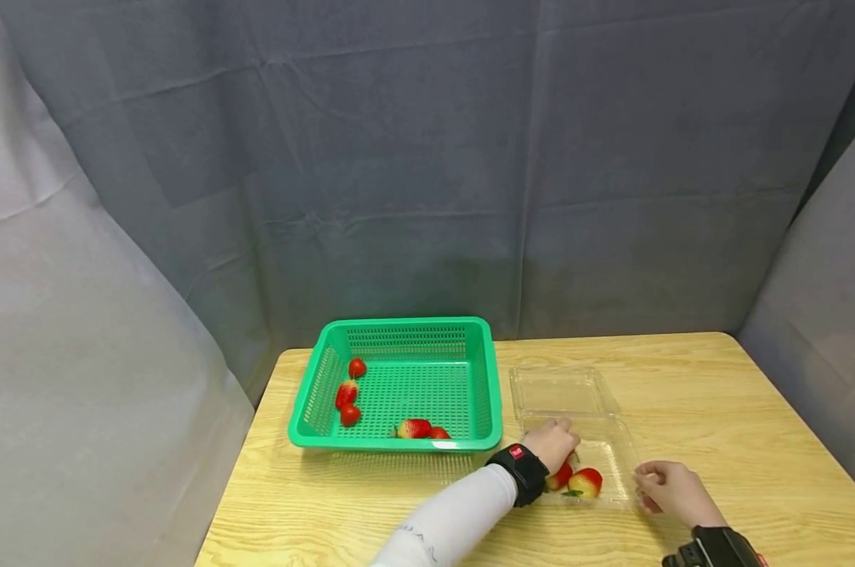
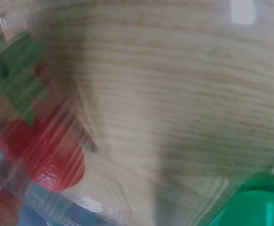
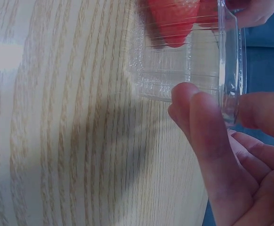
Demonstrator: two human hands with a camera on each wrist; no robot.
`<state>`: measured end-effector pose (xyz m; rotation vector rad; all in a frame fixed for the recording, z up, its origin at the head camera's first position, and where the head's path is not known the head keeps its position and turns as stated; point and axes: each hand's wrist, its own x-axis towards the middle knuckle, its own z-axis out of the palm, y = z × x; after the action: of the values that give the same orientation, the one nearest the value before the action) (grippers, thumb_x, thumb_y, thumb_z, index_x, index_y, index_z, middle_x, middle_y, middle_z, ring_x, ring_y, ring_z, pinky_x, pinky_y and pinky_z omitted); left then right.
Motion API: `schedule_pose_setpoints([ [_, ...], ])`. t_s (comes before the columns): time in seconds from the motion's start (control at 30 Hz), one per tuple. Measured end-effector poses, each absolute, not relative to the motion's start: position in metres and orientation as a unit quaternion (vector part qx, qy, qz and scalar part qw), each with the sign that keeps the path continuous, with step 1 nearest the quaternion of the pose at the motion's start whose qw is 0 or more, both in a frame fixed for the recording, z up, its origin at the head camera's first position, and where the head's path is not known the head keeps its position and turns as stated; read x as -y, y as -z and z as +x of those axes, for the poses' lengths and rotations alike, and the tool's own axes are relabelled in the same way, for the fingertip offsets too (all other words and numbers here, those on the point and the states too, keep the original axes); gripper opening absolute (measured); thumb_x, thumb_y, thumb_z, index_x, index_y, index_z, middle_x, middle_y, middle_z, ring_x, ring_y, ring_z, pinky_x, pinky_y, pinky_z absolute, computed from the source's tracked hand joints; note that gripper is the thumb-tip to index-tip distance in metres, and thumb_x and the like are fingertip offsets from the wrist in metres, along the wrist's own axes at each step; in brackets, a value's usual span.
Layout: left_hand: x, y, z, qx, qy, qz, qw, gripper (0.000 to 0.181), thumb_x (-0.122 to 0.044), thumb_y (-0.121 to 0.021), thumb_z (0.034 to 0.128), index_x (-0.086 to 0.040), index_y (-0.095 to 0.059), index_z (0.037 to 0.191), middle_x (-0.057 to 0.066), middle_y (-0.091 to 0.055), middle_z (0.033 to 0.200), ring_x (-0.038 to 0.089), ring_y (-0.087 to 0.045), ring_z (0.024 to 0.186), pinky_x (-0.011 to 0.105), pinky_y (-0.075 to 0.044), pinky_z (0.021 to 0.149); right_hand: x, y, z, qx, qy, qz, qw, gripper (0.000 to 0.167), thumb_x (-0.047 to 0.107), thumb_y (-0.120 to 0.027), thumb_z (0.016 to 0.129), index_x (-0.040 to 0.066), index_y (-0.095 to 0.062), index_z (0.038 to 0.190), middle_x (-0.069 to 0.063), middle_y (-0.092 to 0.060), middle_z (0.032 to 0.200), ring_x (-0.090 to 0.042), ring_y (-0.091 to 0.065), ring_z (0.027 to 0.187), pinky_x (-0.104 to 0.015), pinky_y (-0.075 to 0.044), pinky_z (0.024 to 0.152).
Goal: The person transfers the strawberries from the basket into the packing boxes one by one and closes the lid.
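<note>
The left hand (image 1: 551,442) reaches over the left side of a clear plastic container (image 1: 615,449), fingers pointing away; its palm side is hidden, so a grip cannot be told. One strawberry (image 1: 560,476) lies partly under that hand, another strawberry (image 1: 586,483) beside it. Through clear plastic the left wrist view shows a red strawberry (image 2: 57,160) and green leaves, with fingers at the lower left corner. At the container's right edge, the right hand (image 1: 675,492) pinches the rim; the right wrist view shows the container wall (image 3: 228,70) between the fingers and thumb of this hand (image 3: 235,165).
A green basket (image 1: 395,443) with several strawberries stands left of the container on the wooden table (image 1: 725,409). The container's lid (image 1: 558,390) lies folded back behind it. Grey cloth (image 1: 427,157) hangs behind the table, with paler cloth at both sides.
</note>
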<state>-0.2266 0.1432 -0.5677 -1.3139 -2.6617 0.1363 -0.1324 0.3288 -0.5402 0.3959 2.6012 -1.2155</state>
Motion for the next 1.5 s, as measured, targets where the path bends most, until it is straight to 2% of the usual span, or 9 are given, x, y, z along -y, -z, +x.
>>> schedule_pose_setpoints([
  [0.2, -0.144, 0.574, -0.225, 0.895, -0.054, -0.435, 0.086, 0.020, -0.018, -0.062, 0.0858, -0.032, -0.069, 0.098, -0.008, -0.054, 0.098, 0.008, -0.053, 0.084, 0.016, -0.047, 0.060, -0.329, 0.543, -0.133, -0.891, 0.417, 0.131, 0.120, 0.030, 0.008, -0.053, 0.089, -0.017, -0.054, 0.106, -0.006, -0.064, 0.072, -0.018, -0.061, 0.059, -0.029, -0.050, 0.054],
  [0.4, -0.142, 0.562, -0.226, 0.899, -0.016, -0.437, 0.031, 0.028, -0.014, -0.061, 0.0859, -0.031, -0.067, 0.107, -0.009, -0.053, 0.100, 0.008, -0.053, 0.086, 0.016, -0.047, 0.064, -0.329, 0.543, -0.132, -0.892, 0.414, 0.132, 0.121, 0.030, 0.009, -0.053, 0.089, -0.017, -0.055, 0.106, -0.006, -0.065, 0.072, -0.018, -0.062, 0.059, -0.028, -0.050, 0.054],
  [0.53, -0.133, 0.523, -0.226, 0.889, 0.038, -0.457, 0.021, 0.032, -0.014, -0.065, 0.0822, -0.026, -0.065, 0.112, -0.007, -0.054, 0.105, 0.005, -0.054, 0.087, 0.013, -0.044, 0.065, -0.329, 0.541, -0.131, -0.897, 0.405, 0.123, 0.125, 0.033, 0.011, -0.053, 0.090, -0.017, -0.054, 0.107, -0.007, -0.066, 0.073, -0.018, -0.061, 0.059, -0.029, -0.049, 0.054],
  [0.6, -0.123, 0.492, -0.229, 0.877, 0.063, -0.474, 0.039, 0.034, -0.014, -0.066, 0.0805, -0.020, -0.064, 0.113, -0.003, -0.055, 0.108, 0.007, -0.055, 0.092, 0.013, -0.045, 0.073, -0.329, 0.540, -0.131, -0.899, 0.401, 0.123, 0.127, 0.033, 0.012, -0.052, 0.091, -0.017, -0.054, 0.108, -0.007, -0.066, 0.073, -0.017, -0.061, 0.059, -0.029, -0.048, 0.054],
  [0.77, -0.079, 0.423, -0.248, 0.889, 0.127, -0.430, 0.091, 0.032, -0.016, -0.063, 0.0842, -0.015, -0.062, 0.116, 0.004, -0.054, 0.121, 0.015, -0.053, 0.108, 0.021, -0.043, 0.089, -0.328, 0.538, -0.132, -0.901, 0.397, 0.120, 0.125, 0.032, 0.011, -0.052, 0.090, -0.017, -0.055, 0.107, -0.007, -0.065, 0.073, -0.017, -0.061, 0.058, -0.028, -0.047, 0.053],
  [0.9, -0.029, 0.402, -0.282, 0.914, 0.182, -0.343, 0.116, 0.030, -0.014, -0.063, 0.0841, -0.011, -0.063, 0.114, 0.006, -0.055, 0.118, 0.021, -0.053, 0.106, 0.027, -0.045, 0.087, -0.327, 0.538, -0.131, -0.900, 0.400, 0.121, 0.125, 0.033, 0.011, -0.053, 0.090, -0.017, -0.054, 0.107, -0.007, -0.065, 0.073, -0.017, -0.061, 0.059, -0.028, -0.048, 0.053],
  [1.2, 0.088, 0.451, -0.351, 0.978, 0.182, -0.089, 0.042, 0.037, -0.009, -0.066, 0.0796, 0.001, -0.061, 0.115, 0.020, -0.057, 0.110, 0.036, -0.055, 0.100, 0.043, -0.045, 0.084, -0.328, 0.538, -0.128, -0.894, 0.409, 0.131, 0.127, 0.031, 0.009, -0.052, 0.091, -0.018, -0.054, 0.107, -0.008, -0.065, 0.073, -0.018, -0.062, 0.060, -0.029, -0.050, 0.054],
  [1.4, 0.137, 0.500, -0.376, 0.982, 0.184, 0.038, -0.034, 0.010, -0.005, -0.060, 0.0792, 0.005, -0.062, 0.082, 0.023, -0.061, 0.084, 0.038, -0.057, 0.079, 0.047, -0.046, 0.072, -0.329, 0.538, -0.124, -0.893, 0.409, 0.138, 0.130, 0.031, 0.010, -0.052, 0.090, -0.017, -0.054, 0.107, -0.007, -0.065, 0.073, -0.018, -0.062, 0.060, -0.029, -0.050, 0.054],
  [1.5, 0.164, 0.555, -0.402, 0.978, 0.187, 0.080, -0.035, 0.015, -0.009, -0.063, 0.0755, 0.005, -0.062, 0.076, 0.023, -0.060, 0.076, 0.037, -0.057, 0.071, 0.045, -0.046, 0.064, -0.329, 0.539, -0.124, -0.894, 0.407, 0.132, 0.129, 0.032, 0.011, -0.052, 0.091, -0.017, -0.054, 0.107, -0.007, -0.065, 0.072, -0.018, -0.061, 0.059, -0.029, -0.049, 0.054],
])
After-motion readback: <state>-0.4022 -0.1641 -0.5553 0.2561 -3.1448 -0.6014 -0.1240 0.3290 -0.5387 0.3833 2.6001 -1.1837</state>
